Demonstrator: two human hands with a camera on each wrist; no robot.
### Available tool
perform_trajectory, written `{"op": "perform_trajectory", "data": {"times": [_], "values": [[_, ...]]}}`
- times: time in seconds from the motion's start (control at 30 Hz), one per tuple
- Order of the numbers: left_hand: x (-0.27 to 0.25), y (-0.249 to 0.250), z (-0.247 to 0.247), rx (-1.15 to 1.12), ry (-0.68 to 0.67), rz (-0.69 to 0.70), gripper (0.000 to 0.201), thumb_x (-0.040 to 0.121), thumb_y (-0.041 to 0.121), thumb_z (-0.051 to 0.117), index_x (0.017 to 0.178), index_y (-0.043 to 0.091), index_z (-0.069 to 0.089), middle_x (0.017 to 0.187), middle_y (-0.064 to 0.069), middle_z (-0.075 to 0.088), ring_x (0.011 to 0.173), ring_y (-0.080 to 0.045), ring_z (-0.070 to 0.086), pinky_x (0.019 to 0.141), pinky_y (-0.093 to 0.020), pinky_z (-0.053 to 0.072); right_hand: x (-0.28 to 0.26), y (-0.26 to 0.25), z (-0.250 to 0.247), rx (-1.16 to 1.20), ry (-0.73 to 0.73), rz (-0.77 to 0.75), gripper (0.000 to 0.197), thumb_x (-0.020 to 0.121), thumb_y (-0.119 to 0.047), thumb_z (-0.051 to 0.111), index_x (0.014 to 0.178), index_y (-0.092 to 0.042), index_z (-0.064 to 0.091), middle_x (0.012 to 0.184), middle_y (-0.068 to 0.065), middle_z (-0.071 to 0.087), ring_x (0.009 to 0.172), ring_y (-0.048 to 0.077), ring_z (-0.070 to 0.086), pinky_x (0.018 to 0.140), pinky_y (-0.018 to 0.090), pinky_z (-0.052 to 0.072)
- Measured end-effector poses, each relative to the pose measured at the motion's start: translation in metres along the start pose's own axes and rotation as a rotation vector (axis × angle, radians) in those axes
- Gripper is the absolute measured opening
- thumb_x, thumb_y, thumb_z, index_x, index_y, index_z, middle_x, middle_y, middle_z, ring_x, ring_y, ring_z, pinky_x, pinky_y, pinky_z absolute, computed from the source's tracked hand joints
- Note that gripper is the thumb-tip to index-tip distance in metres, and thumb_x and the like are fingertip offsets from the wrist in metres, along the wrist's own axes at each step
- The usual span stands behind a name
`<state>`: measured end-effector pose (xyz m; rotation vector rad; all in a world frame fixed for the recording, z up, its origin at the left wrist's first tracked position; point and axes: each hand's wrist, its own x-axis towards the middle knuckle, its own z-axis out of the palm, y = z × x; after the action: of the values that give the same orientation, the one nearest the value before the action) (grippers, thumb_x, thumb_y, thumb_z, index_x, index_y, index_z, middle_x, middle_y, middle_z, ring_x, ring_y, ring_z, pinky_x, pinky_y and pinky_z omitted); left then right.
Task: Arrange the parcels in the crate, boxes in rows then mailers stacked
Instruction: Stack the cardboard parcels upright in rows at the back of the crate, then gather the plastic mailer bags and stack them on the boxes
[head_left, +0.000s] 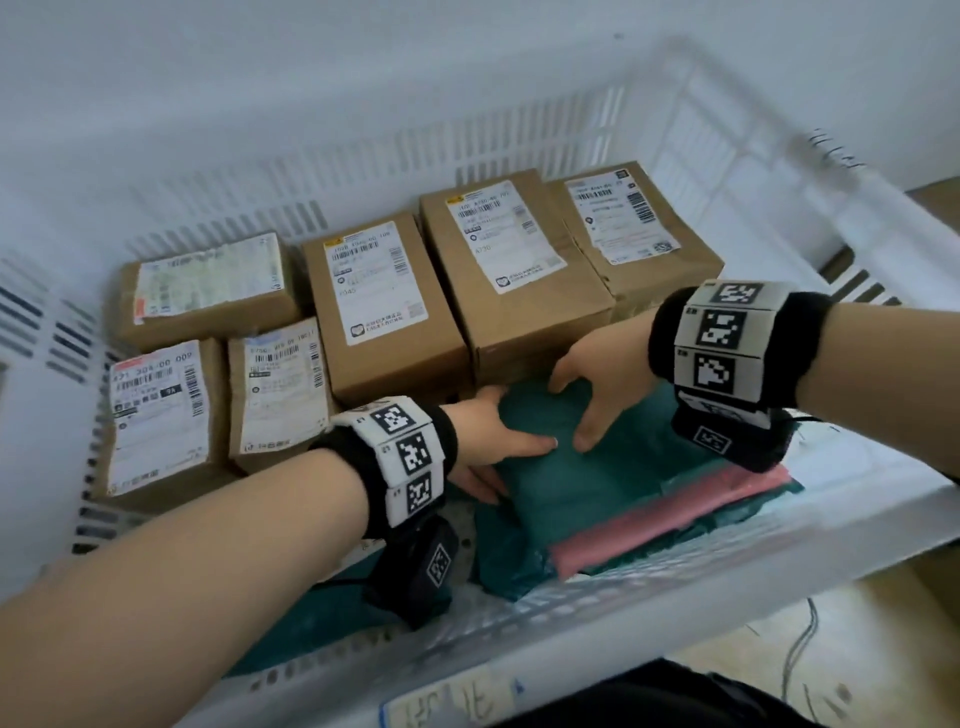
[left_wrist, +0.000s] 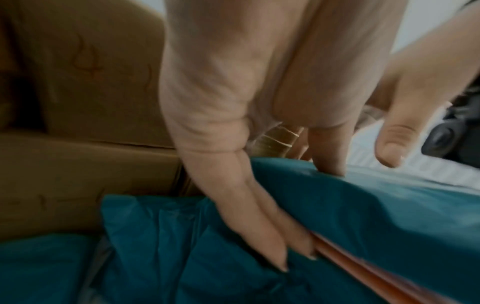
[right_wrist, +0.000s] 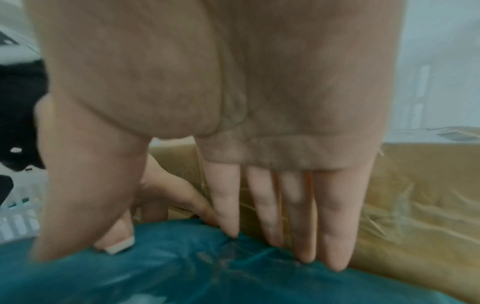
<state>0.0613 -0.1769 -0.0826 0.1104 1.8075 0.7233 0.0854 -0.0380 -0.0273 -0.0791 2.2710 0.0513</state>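
Note:
Several labelled cardboard boxes (head_left: 384, 306) stand in rows along the back and left of the white crate (head_left: 623, 613). At the front right lies a stack of mailers: a teal mailer (head_left: 571, 483) on top, a pink mailer (head_left: 675, 514) under it, and more teal ones (head_left: 498, 561) below. My left hand (head_left: 511, 457) is at the top mailer's left edge, its straight fingers (left_wrist: 259, 226) tucked down the side. My right hand (head_left: 571, 415) presses straight fingers (right_wrist: 332, 236) on the far edge, close against a box (right_wrist: 415, 205).
Another teal mailer (head_left: 311, 623) lies at the crate's front left, under my left forearm. The slotted crate walls (head_left: 363, 171) rise all round. Beyond the front rim at the right are floor and a cable (head_left: 800, 654).

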Motion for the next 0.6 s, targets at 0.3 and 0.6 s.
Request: {"op": "perform_trajectory", "data": {"times": [0.3,0.6], "values": [[-0.032,-0.001,-0.048,-0.005,0.049,0.042,0.052,0.091,0.032,0.059,0.139,0.023,0.042,0.093,-0.003,0.068,0.074,-0.012,0.063,0.058,-0.016,0.056,-0.025,-0.012,-0.025,0.190,-0.065,-0.158,0.093,0.065,-0.066,0.067,0.145,-0.032,0.032,0.144,-0.011,0.040,0.131,0.012,0.041,0.107,0.025,0.030],[-0.046,-0.013,-0.074,-0.216,0.175,0.056,0.018,0.095,0.026,0.053,0.096,0.011,0.064,0.064,-0.004,0.069,0.048,-0.009,0.064,0.045,-0.015,0.053,-0.033,-0.028,-0.039,-0.007,0.262,-0.235,0.028,0.090,-0.030,0.056,0.115,-0.017,0.061,0.092,-0.003,0.062,0.083,0.016,0.057,0.072,0.027,0.047]]}}
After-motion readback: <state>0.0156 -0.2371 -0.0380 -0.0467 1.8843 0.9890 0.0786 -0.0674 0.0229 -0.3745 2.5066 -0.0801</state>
